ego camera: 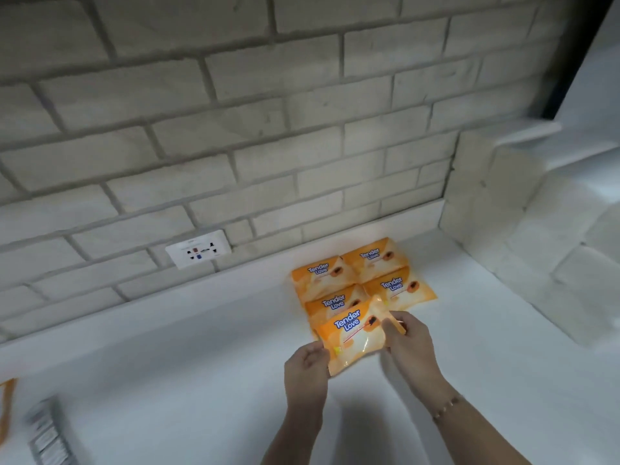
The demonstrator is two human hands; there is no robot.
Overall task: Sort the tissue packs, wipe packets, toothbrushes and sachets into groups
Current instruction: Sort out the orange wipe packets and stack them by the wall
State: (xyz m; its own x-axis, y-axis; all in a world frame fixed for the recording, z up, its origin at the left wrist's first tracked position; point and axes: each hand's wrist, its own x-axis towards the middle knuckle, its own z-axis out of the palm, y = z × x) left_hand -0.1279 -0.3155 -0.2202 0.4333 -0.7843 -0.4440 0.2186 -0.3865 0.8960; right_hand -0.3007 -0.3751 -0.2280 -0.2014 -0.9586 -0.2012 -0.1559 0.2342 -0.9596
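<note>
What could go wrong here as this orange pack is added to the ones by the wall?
1. The orange plastic Tender Love pack is pinched only at its edges by the left hand and the right hand, so the slick wrapper might slip.
2. It overlaps the nearest of the four matching orange packs on the white counter. Setting it down could nudge that tidy block askew.

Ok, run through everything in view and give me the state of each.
Held pack: off the counter, tilted, label up, gripped at both ends.
Left grip: pinching its near-left corner.
Right grip: pinching its right edge.
Four packs: flat, label up, two-by-two block by the wall.
Socket: too blurred to tell if used.
Grey item, bottom left: lying flat, blurred.
</note>
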